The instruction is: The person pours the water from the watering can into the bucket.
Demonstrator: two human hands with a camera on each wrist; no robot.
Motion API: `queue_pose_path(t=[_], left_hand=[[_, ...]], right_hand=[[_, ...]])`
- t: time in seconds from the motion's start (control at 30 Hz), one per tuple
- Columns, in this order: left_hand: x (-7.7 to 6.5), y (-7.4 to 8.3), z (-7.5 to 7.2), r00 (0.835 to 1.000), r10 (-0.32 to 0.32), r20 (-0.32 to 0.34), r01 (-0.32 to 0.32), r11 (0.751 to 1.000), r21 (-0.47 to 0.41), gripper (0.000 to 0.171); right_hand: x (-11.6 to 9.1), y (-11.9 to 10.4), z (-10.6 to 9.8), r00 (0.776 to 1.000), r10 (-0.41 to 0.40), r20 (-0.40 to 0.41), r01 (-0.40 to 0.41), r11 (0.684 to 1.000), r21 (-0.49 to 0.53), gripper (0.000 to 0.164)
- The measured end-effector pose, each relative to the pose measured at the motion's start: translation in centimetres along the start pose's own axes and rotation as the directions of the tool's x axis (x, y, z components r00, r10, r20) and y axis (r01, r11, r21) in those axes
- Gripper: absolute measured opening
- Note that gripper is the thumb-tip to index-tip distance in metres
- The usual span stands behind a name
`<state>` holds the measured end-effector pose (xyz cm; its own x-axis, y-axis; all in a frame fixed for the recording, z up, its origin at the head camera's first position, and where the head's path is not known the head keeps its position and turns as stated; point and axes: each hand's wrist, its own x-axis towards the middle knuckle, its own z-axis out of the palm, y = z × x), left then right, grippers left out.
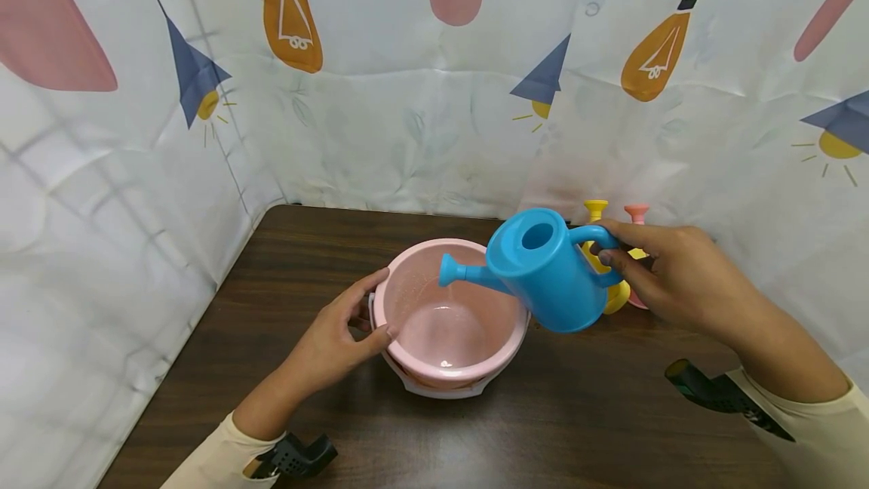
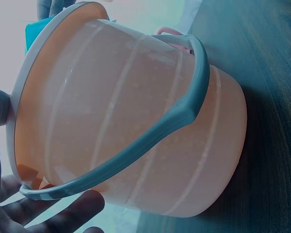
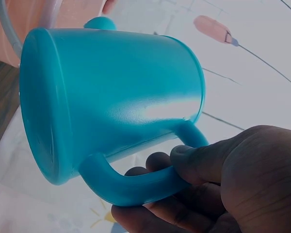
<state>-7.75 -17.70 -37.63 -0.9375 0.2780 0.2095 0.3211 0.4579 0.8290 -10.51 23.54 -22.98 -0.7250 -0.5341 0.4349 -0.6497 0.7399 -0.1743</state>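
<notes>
A pink bucket (image 1: pixel 444 247) stands upright on the dark table, its pale carrying handle (image 2: pixel 136 148) hanging down along the outside. Spread fingers of my left hand (image 1: pixel 339 323) touch the bucket's left rim; thumb and index fingertips rest on it. My right hand (image 1: pixel 668 262) grips the loop handle of a blue watering can (image 1: pixel 553 270), thumb on top and fingers wrapped under. The can is tilted, with its spout over the bucket's opening. Faint streaks show on the bucket's inner wall below the spout; whether water is flowing I cannot tell.
Behind the blue can, partly hidden, stand a yellow watering can (image 1: pixel 616 297) and a pink one (image 1: pixel 637 211). Dark wood-grain table (image 1: pixel 305 247) extends around the bucket. Patterned white sheeting (image 1: pixel 407 127) hangs along its back and left side.
</notes>
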Motion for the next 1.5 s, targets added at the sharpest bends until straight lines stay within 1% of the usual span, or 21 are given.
queue_pose_path(t=[0.37, 0.87, 1.3, 1.5], left_hand=[[-0.06, -0.04, -0.01, 1.0, 0.005, -0.005, -0.005, 1.0, -0.004, 0.072], [-0.12, -0.17, 0.04, 1.0, 0.007, -0.007, -0.007, 1.0, -0.006, 0.072], [-0.02, -0.29, 0.08, 1.0, 0.012, -0.003, -0.012, 0.999, -0.029, 0.072], [0.0, -0.25, 0.05, 1.0, 0.009, -0.005, -0.009, 1.0, -0.022, 0.072]], right_hand=[[0.06, 0.07, 0.06, 1.0, 0.001, 0.005, -0.001, 1.0, -0.003, 0.042], [0.02, 0.05, 0.11, 1.0, 0.017, 0.016, -0.017, 1.0, 0.014, 0.042], [-0.07, 0.13, 0.18, 0.999, 0.028, 0.019, -0.028, 0.998, 0.048, 0.041], [-0.01, 0.13, 0.14, 1.0, 0.021, 0.013, -0.021, 0.999, 0.043, 0.04]])
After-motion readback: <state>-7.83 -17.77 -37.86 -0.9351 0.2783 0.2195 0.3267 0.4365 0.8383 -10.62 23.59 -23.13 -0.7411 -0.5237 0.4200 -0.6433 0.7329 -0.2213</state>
